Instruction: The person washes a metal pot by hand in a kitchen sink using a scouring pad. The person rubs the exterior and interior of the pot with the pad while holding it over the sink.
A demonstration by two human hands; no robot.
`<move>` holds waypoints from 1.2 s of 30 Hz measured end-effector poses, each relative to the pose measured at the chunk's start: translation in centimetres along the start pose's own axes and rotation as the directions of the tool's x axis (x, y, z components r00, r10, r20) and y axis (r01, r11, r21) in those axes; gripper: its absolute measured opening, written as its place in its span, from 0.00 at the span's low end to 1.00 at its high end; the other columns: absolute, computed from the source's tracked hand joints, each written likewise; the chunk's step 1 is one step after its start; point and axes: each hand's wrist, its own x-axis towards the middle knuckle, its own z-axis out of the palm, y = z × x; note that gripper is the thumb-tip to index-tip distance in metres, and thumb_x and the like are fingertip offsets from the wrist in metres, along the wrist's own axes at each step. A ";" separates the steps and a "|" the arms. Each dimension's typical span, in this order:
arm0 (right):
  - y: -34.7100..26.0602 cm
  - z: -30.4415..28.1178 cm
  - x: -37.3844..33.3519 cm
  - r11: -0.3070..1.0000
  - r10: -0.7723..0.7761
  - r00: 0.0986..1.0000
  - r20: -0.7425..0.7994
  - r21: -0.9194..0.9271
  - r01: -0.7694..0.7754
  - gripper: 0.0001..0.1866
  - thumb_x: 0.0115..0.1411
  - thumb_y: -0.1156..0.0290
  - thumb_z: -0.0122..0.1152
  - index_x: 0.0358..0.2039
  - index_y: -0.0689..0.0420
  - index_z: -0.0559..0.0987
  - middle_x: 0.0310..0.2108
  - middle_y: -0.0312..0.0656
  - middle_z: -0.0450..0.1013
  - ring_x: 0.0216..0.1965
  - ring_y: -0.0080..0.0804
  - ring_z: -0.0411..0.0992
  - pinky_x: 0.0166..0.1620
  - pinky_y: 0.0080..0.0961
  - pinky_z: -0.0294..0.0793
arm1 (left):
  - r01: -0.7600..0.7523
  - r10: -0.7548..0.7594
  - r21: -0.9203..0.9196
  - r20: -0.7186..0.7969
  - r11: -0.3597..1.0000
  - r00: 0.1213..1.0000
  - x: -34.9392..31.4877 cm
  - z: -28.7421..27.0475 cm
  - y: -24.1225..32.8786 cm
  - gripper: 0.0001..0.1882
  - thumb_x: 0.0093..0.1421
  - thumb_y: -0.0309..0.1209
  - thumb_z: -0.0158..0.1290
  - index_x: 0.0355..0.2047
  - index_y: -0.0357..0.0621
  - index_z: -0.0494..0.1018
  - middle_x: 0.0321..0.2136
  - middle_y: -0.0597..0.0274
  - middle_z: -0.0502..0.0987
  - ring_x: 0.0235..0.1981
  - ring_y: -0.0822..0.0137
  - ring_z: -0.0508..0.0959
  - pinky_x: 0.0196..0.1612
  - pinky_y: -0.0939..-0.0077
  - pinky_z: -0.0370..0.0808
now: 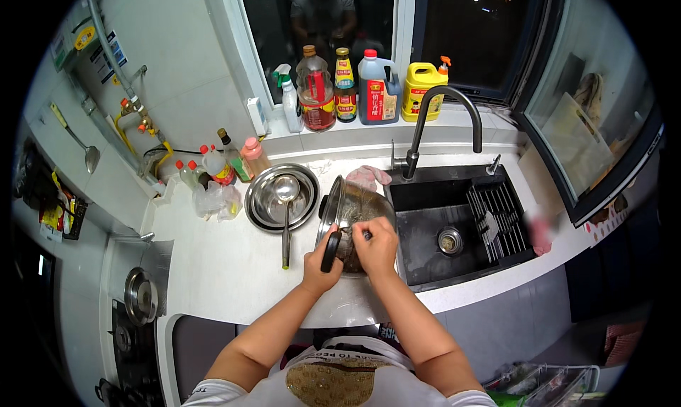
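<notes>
A metal pot (370,210) stands on the counter beside the sink. A lid (330,205) with a black knob is tilted on edge along the pot's left side. My left hand (318,271) is closed around a black handle (331,252) at the near left, its thumb close to the lid's rim. Whether that handle belongs to the pot or the lid, I cannot tell. Over the pot's mouth, my right hand (377,246) is closed, with a small dark end showing at the fingertips. The rest of what it holds is hidden. The pot's contents are unclear.
Left of the pot, a ladle (286,201) rests across nested metal bowls (257,210). Bottles (225,155) and a plastic bag (211,200) stand behind them. At right are the black sink (425,254), faucet (418,134), drying rack (500,229) and open window pane (592,116).
</notes>
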 end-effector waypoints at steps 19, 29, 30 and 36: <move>-0.9 -0.1 -1.9 0.998 -0.050 0.989 0.141 0.055 0.042 0.03 0.49 0.76 0.66 0.25 0.61 0.81 0.25 0.46 0.73 0.28 0.42 0.73 0.32 0.32 0.71 | 0.017 -0.017 -0.003 -0.019 1.000 1.000 -1.6 -0.6 -0.8 0.36 0.47 0.21 0.50 0.60 0.37 0.62 0.44 0.44 0.77 0.32 0.54 0.82 0.36 0.72 0.77; -1.1 0.1 -0.6 0.985 -0.166 0.971 0.175 -0.023 0.172 0.05 0.50 0.78 0.63 0.30 0.58 0.82 0.26 0.44 0.72 0.30 0.43 0.72 0.35 0.33 0.72 | -0.071 0.069 -0.034 -0.066 0.997 0.995 -0.8 -0.2 -0.7 0.35 0.47 0.22 0.50 0.60 0.38 0.62 0.35 0.48 0.80 0.30 0.54 0.82 0.34 0.72 0.77; -0.9 0.1 -0.6 0.981 -0.174 0.967 0.187 -0.048 0.186 0.05 0.50 0.78 0.63 0.30 0.57 0.82 0.26 0.44 0.72 0.30 0.43 0.72 0.35 0.34 0.72 | -0.058 0.056 -0.039 -0.050 0.998 0.997 -0.7 -0.3 -0.6 0.35 0.47 0.21 0.50 0.60 0.38 0.62 0.36 0.48 0.79 0.30 0.54 0.82 0.34 0.72 0.77; 1.3 -2.0 0.9 0.983 -0.157 0.981 0.116 -0.073 0.166 0.05 0.51 0.78 0.63 0.30 0.57 0.81 0.26 0.45 0.71 0.31 0.43 0.71 0.34 0.34 0.71 | -0.018 0.017 -0.037 -0.036 0.999 0.999 -0.9 -0.3 -0.8 0.37 0.46 0.19 0.49 0.61 0.39 0.62 0.32 0.49 0.79 0.25 0.57 0.81 0.31 0.74 0.75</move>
